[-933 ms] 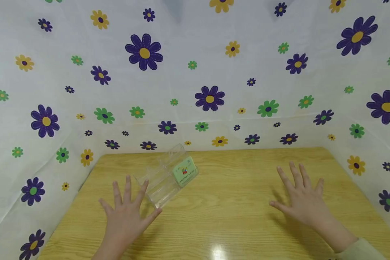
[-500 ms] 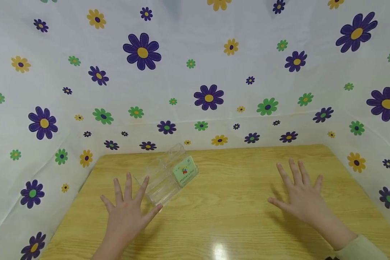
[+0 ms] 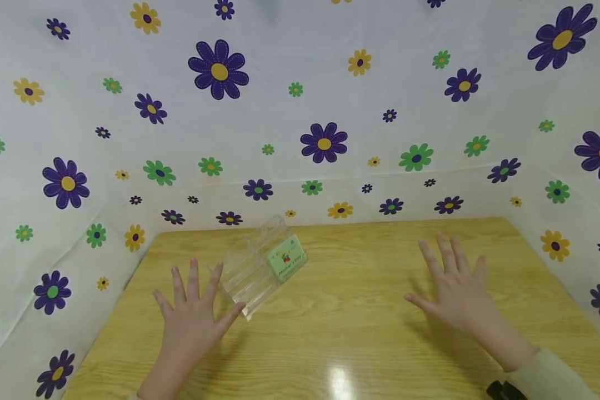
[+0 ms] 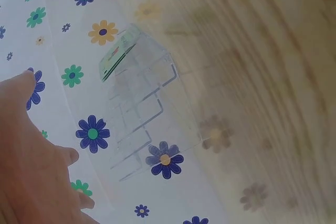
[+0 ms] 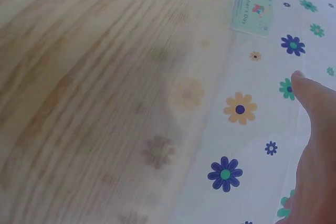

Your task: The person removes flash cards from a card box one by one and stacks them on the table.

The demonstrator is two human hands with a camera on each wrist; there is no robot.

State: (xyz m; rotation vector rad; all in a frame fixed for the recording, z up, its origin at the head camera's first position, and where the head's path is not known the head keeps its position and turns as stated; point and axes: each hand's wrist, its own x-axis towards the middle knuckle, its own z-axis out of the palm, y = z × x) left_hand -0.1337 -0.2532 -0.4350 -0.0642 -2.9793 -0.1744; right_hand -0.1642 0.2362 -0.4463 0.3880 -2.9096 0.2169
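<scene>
A clear plastic tiered card holder (image 3: 250, 272) stands at an angle on the left half of the table. Green cards (image 3: 286, 259) printed "Mother's Day" sit in its right-hand section; the left wrist view shows the cards (image 4: 119, 53) edge-on. My left hand (image 3: 190, 322) is spread, fingers apart, just in front of the holder's near left side; in the head view the thumb tip overlaps its corner, and whether they touch I cannot tell. Over the right half of the table my right hand (image 3: 457, 294) is also spread, holding nothing and well away from the holder.
The wooden table (image 3: 350, 328) is bounded at the back and both sides by a white flowered sheet (image 3: 260, 122). A dark band (image 3: 505, 390) shows near the right sleeve (image 3: 550, 375).
The head view has tilted and shifted slightly. Both hands remain spread with only small shifts, and the card holder and cards stay in place.
</scene>
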